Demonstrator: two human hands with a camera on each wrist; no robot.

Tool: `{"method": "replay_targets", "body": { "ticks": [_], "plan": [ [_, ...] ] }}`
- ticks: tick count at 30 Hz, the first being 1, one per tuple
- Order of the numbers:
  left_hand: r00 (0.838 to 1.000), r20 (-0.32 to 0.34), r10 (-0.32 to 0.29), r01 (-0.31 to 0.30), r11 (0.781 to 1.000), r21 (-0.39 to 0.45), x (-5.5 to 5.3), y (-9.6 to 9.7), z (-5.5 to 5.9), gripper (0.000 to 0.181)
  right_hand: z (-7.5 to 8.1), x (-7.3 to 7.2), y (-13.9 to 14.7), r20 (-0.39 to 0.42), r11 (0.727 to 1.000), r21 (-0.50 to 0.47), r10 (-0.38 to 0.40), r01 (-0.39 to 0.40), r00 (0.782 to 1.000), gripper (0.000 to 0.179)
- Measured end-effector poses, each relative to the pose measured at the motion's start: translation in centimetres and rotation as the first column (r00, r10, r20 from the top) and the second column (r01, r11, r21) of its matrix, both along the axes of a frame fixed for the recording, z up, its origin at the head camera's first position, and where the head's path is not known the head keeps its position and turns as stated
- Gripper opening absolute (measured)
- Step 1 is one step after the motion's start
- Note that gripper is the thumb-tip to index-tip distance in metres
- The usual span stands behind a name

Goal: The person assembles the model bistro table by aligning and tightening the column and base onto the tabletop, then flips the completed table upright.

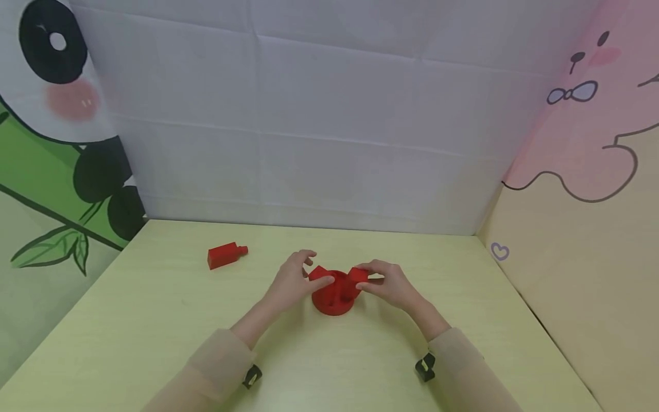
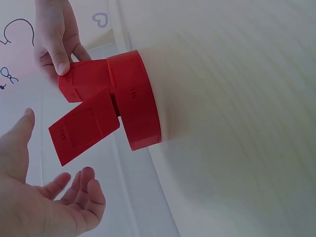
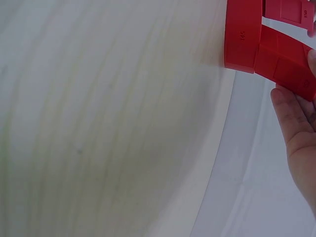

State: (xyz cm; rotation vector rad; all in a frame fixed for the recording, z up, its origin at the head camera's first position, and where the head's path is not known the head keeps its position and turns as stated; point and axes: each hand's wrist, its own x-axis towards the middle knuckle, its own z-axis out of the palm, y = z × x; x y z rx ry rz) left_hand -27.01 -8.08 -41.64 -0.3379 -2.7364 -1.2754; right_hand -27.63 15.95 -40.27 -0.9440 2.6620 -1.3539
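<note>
Right grip (image 1: 396, 285) pinches a red block (image 1: 358, 275) touching a round base (image 1: 332, 308).

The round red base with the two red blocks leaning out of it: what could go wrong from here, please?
The left block leans outward from the round red base, and the open left hand shows no clear grip on it, so it might tip out. The right hand pinches the right block; with neither hand visibly steadying the base, a sideways push could tilt or slide it.
</note>
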Motion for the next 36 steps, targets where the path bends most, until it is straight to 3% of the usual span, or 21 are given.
{"method": "replay_targets", "body": {
  "ticks": [4,7,11,18,24,32,36],
  "plan": [
    [0.994,0.033,0.102,-0.102,0.995,0.005,-0.1,1.0,0.1,0.064,0.1,0.0,0.0,-0.009,1.0,0.011,-0.005,0.005,1.0,0.037],
    [0.992,0.059,0.109,-0.11,0.994,0.018,-0.1,1.6,0.2,0.055,0.0,0.0,0.1,-0.013,1.0,0.022,-0.01,0.011,1.0,0.038],
    [0.995,0.043,0.087,-0.088,0.996,0.023,-0.3,1.8,0.1,0.045,0.0,0.0,0.1,-0.013,1.0,0.024,-0.012,0.012,1.0,0.038],
    [0.999,-0.024,-0.032,0.032,0.999,0.013,-0.6,1.2,0.1,0.036,0.2,0.0,0.0,-0.008,1.0,0.025,-0.013,0.013,1.0,0.037],
    [0.979,-0.093,-0.181,0.179,0.983,-0.028,-1.1,0.4,-0.2,0.032,0.3,0.1,0.0,-0.007,0.999,0.032,-0.017,0.017,1.0,0.037],
    [0.938,-0.06,-0.343,0.339,0.939,-0.056,-1.3,0.2,-0.2,0.033,0.0,0.0,0.1,-0.008,0.999,0.033,-0.012,0.013,1.0,0.037],
    [0.94,-0.043,-0.338,0.335,0.94,-0.07,-1.1,0.3,-0.2,0.034,0.0,0.1,0.1,0.002,1.0,0.024,-0.011,0.011,1.0,0.037]
  ]
}}
